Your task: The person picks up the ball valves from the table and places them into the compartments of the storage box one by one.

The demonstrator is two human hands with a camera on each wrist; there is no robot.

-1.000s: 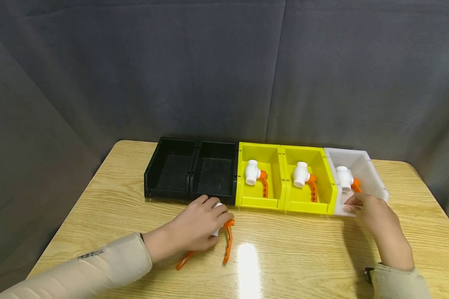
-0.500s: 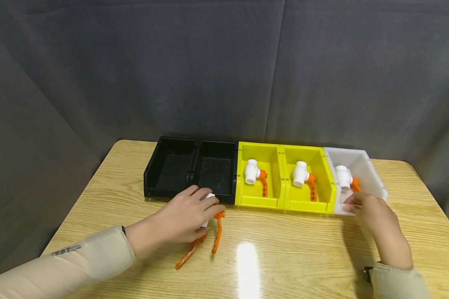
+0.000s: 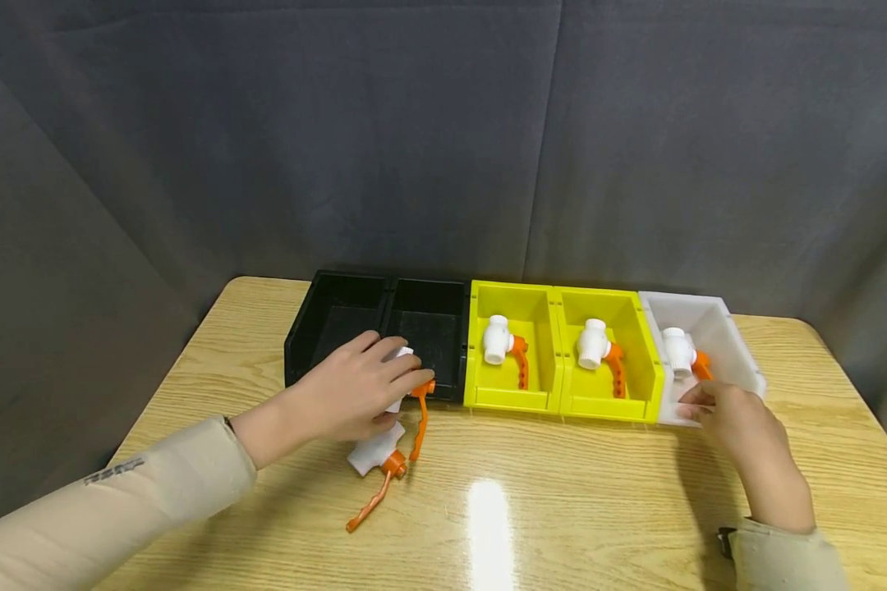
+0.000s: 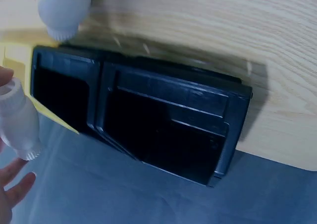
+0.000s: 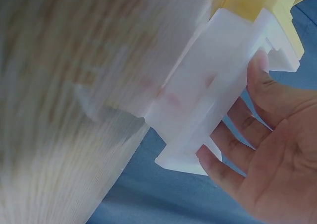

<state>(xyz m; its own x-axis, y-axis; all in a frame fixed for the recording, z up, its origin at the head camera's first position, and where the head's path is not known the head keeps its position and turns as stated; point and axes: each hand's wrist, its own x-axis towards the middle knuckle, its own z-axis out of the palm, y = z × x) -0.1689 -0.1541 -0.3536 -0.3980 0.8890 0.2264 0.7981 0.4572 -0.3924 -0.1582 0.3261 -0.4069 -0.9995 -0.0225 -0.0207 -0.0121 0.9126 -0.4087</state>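
My left hand (image 3: pixel 351 390) grips a white ball valve (image 4: pixel 19 120) with an orange lever handle (image 3: pixel 420 427), held over the front of the right black bin (image 3: pixel 443 373). In the head view the fingers hide much of its body. A second white ball valve (image 3: pixel 375 451) lies on the table just below that hand, its orange handle pointing toward the front. My right hand (image 3: pixel 742 435) rests at the front rim of the white bin (image 5: pixel 198 100), thumb and fingertips at its edge. Inside this bin lies another white ball valve (image 3: pixel 680 353).
Left of the white bin stand two yellow bins joined in the row, the left yellow bin (image 3: pixel 513 400) and the right yellow bin (image 3: pixel 612 409), each with a ball valve. The left black bin (image 3: pixel 333 382) ends the row. A grey cloth (image 3: pixel 443 148) hangs behind the wooden table (image 3: pixel 562 509).
My left hand has moved left and away from me with its ball valve, up to the black bins. The valve lying on the table has come into fuller view. My right hand stays put.
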